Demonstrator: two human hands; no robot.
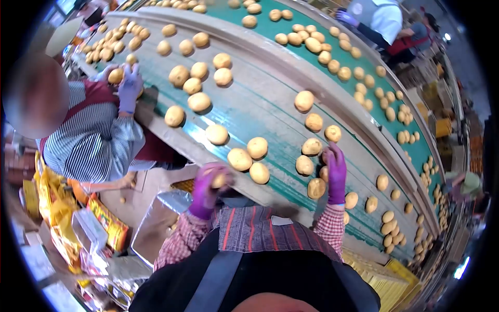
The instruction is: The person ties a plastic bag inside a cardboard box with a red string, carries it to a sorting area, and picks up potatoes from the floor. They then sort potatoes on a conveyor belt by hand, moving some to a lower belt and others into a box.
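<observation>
My left hand (207,190), in a purple glove, is closed around a yellow potato (219,180) just off the near edge of the green conveyor belt (260,99). My right hand (335,174), also gloved in purple, reaches over the belt with its fingers against a potato (326,173) in a small cluster. Several loose potatoes lie between my hands, such as one potato (239,159) near the belt's edge. My plaid sleeves and striped apron fill the lower middle.
A co-worker in a striped shirt stands at left, a gloved hand (129,89) on a potato at the belt. A second belt (364,67) with several potatoes runs behind. Another person (382,21) works at the far side. Yellow bags (57,208) and a yellow crate (384,275) sit below.
</observation>
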